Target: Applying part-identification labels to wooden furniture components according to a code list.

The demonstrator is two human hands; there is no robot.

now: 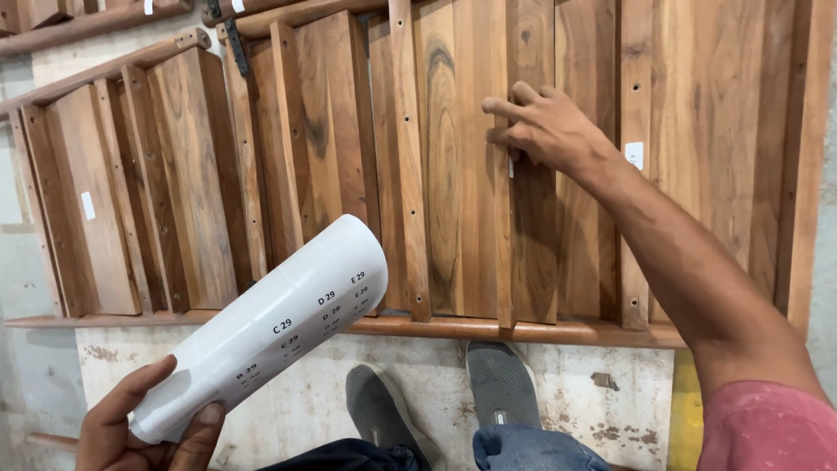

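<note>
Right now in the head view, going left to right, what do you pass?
Left hand holding a rolled white label sheet → dark grey shoe → lighter grey shoe → right hand pressed on the wooden panels → pink sleeve.

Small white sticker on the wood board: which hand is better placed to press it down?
Right, probably. The right hand already rests on the wood board with fingertips at the small white sticker. The left hand is low and away from the boards, gripping a curled label sheet.
</note>
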